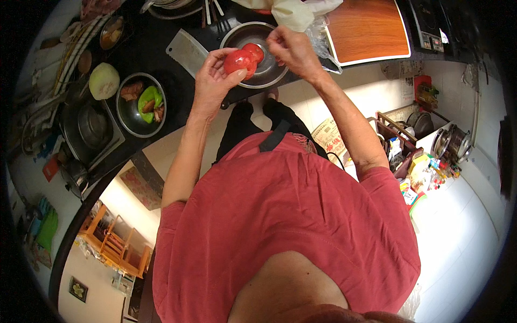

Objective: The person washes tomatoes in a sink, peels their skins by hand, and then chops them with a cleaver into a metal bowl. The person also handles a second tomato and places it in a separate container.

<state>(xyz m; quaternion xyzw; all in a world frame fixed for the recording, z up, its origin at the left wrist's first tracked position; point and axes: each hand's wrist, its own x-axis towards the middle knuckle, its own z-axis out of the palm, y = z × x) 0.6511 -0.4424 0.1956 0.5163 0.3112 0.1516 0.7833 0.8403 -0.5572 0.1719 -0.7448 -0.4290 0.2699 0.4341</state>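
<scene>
My left hand (214, 74) holds shiny red tomatoes (238, 60) pressed together, thumb in front and fingers behind. They are held over a steel bowl (266, 78), whose inside is partly hidden by them. My right hand (288, 48) is above the bowl's right rim, its fingers curled in and nothing visible between them. A cleaver (185, 50) with a broad blade lies on the dark counter left of the bowl, part of it behind my left hand.
Farther left, a second steel bowl (141, 127) holds green pepper and brown pieces. Beside it are a pale green round vegetable (104, 80) and a sink (91, 125). On the right lie a clear plastic bag (319, 38) and a wood-patterned board (367, 28). Chopsticks (208, 12) are at the back.
</scene>
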